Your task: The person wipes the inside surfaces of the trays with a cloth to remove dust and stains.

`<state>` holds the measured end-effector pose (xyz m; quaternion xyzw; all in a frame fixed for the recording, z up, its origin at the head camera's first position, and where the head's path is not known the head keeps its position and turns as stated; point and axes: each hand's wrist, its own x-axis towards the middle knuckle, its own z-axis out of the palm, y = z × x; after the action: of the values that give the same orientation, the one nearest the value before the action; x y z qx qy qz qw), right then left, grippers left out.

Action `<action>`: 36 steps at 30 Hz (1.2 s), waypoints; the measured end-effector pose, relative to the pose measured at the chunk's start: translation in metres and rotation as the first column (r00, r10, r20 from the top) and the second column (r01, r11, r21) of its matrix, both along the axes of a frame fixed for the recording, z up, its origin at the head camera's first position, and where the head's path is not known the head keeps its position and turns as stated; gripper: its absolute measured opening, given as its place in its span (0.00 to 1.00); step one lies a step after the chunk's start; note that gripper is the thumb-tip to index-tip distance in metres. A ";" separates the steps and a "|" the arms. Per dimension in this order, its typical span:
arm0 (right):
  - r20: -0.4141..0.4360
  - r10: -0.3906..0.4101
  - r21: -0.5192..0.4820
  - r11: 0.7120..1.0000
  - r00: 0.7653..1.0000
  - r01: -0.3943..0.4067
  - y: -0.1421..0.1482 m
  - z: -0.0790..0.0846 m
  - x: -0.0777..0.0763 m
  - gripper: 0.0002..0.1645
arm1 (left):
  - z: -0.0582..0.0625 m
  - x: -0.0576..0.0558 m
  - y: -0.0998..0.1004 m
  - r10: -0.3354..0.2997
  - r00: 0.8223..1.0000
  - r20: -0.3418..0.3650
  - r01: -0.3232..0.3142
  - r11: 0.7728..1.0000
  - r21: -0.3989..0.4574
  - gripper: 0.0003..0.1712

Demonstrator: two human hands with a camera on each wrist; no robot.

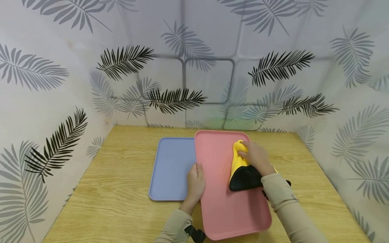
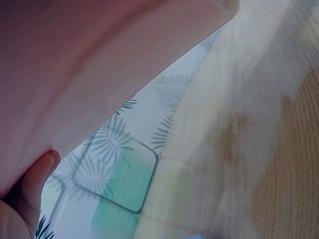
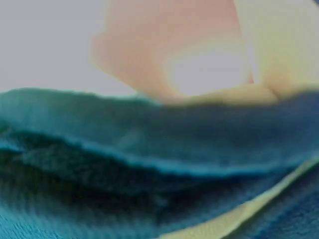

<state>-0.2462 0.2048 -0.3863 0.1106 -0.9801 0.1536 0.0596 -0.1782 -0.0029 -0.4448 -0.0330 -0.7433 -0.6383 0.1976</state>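
Nearest us, two beige sleeves (image 1: 291, 209) came in from the near side, and a black device (image 1: 196, 233) was strapped at the left wrist. Just beyond lay the near end of the pink tray (image 1: 225, 216), slightly right of centre. The left hand (image 1: 196, 182) gripped the tray by its left rim, and in the left wrist view we could see its underside raised off the bench (image 1: 106, 189). Toward the tray's right side we saw a yellow-and-black cloth (image 1: 238, 160), its black face folded out on the near side and its yellow face farther up. The right hand (image 1: 256, 157) held a bunched yellow part of it in bent fingers; the right wrist view gave us mostly blurred dark fabric. To the left, a blue tray (image 1: 173, 168) rested on the wood-grain bench, its right side hidden behind the pink one. Past the bench's far edge, we saw a pale wall covering (image 1: 209, 33) printed with grey and black leaves (image 1: 177, 100).
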 end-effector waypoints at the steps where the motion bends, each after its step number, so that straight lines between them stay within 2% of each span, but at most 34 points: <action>1: 0.003 -0.012 0.010 1.000 1.000 0.012 0.003 -0.001 -0.001 0.27 | 0.000 0.000 -0.001 -0.002 1.000 0.000 0.002 1.000 0.001 0.18; 7: 0.034 -0.076 0.035 0.997 0.997 0.075 0.016 -0.002 0.000 0.28 | 0.002 0.000 -0.004 -0.017 1.000 0.005 0.017 1.000 -0.002 0.17; 12: 0.041 -0.084 0.033 0.996 0.996 0.083 0.018 -0.004 0.001 0.28 | 0.002 0.001 -0.004 -0.027 1.000 0.003 0.027 1.000 -0.006 0.18; 21: -0.011 -0.020 -0.015 1.000 1.000 0.020 0.017 -0.008 0.004 0.28 | 0.004 0.002 -0.002 -0.022 1.000 0.017 0.022 1.000 -0.019 0.18; 28: -0.024 0.018 -0.032 0.999 1.000 -0.019 0.003 -0.006 0.008 0.29 | 0.005 0.003 0.000 -0.020 1.000 -0.008 0.020 0.999 -0.025 0.18; 36: -0.054 0.060 -0.113 0.991 0.997 -0.066 -0.016 -0.004 0.011 0.29 | 0.006 0.001 0.002 -0.009 1.000 -0.018 0.008 0.999 -0.045 0.18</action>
<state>-0.2348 0.1890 -0.3904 0.1416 -0.9639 0.2086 0.0856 -0.1767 -0.0010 -0.4386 -0.0464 -0.7553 -0.6220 0.2010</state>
